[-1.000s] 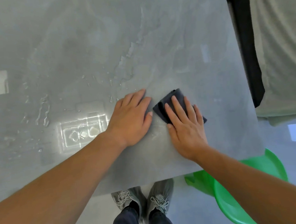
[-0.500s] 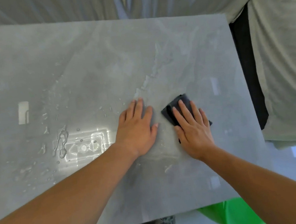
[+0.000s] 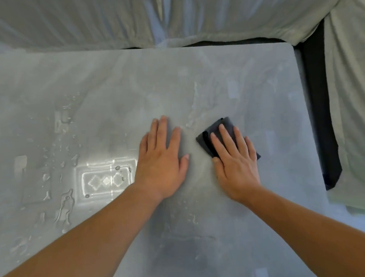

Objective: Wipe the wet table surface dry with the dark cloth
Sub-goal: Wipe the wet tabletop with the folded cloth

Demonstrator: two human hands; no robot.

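Note:
A folded dark cloth (image 3: 213,134) lies flat on the grey table (image 3: 216,75), right of the middle. My right hand (image 3: 236,165) presses down on it with fingers spread, covering most of it. My left hand (image 3: 162,159) rests flat on the bare tabletop just left of the cloth, palm down, holding nothing. Water drops and small puddles (image 3: 64,203) sit on the table's left half, around a bright light reflection. A thin wet streak (image 3: 193,109) runs up from between my hands.
Pale green-grey covered cushions (image 3: 211,13) run along the table's far edge and down the right side (image 3: 356,104). A dark gap (image 3: 320,118) lies between the table's right edge and the cushion.
The view has tilted up: the table's far edge and cushions have come into sight, my shoes and the green object have dropped out. Both hands keep the same pose on table and cloth.

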